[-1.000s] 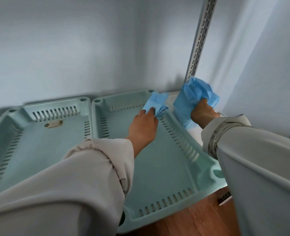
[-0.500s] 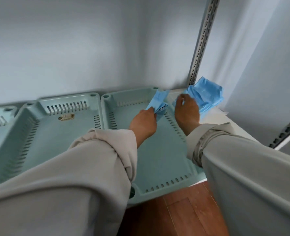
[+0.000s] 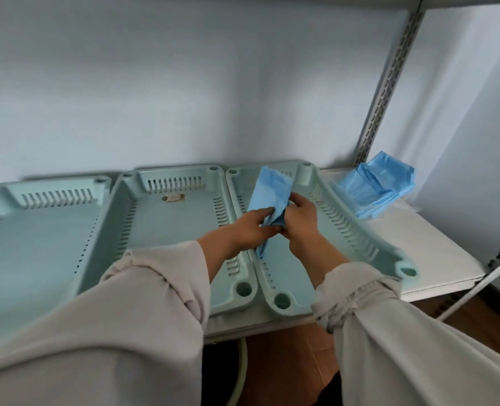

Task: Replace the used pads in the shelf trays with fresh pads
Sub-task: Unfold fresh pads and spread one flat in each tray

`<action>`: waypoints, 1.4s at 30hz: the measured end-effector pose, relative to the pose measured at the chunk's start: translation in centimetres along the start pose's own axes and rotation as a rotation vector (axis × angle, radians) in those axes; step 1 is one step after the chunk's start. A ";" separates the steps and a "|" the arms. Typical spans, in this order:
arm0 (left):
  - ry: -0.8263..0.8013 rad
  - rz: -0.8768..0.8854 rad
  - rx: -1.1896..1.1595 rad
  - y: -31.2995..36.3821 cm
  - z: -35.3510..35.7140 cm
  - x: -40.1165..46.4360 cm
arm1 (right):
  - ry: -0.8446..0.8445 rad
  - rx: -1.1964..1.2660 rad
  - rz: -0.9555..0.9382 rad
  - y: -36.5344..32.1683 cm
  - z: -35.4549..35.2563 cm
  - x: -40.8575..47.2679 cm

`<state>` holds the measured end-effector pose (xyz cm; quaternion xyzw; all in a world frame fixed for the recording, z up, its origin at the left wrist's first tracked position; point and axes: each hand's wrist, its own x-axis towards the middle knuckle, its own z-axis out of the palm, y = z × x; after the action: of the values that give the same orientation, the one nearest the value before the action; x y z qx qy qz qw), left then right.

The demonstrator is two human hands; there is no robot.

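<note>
Both hands, left (image 3: pixel 250 230) and right (image 3: pixel 300 219), pinch a folded, crinkly blue pad (image 3: pixel 268 190) over the rightmost slotted plastic tray (image 3: pixel 357 230); more pads (image 3: pixel 375 187) lie far right.

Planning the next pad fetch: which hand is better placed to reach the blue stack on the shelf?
Right, probably. The right hand is on the side of the blue stack, beyond the tray's rim. The left hand would cross over. Both grip the folded pad.

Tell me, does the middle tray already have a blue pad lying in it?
No, the middle tray shows only its bare bottom, while both hands hold the folded blue pad over the right tray.
</note>
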<state>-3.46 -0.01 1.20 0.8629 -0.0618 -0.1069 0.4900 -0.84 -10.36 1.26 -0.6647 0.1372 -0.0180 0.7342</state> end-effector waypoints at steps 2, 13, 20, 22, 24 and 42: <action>0.044 -0.065 -0.193 -0.7 -0.6 -1.2 | -0.005 0.005 -0.015 -0.5 0.5 -0.4; 0.369 -0.223 -1.043 -2.4 -2.4 -2.4 | -0.006 -0.525 -0.217 -0.7 -0.2 -1.2; 0.355 -0.204 -1.195 -2.4 -5.4 -2.9 | -0.295 -1.257 -0.369 -0.5 0.0 -3.4; 0.367 -0.217 -1.199 -2.7 -5.4 -2.9 | -0.361 -1.297 -0.378 0.0 0.5 -3.8; 0.366 -0.211 -1.207 -2.8 -5.2 -2.9 | -0.355 -1.390 -0.388 0.4 0.7 -3.8; 0.445 -0.241 -1.055 -3.6 -4.8 -2.4 | -0.073 -0.563 -0.279 0.7 3.3 -3.1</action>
<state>-4.60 6.31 0.76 0.5047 0.2027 0.0055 0.8391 -3.24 -6.46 1.38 -0.8544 0.0179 -0.0560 0.5163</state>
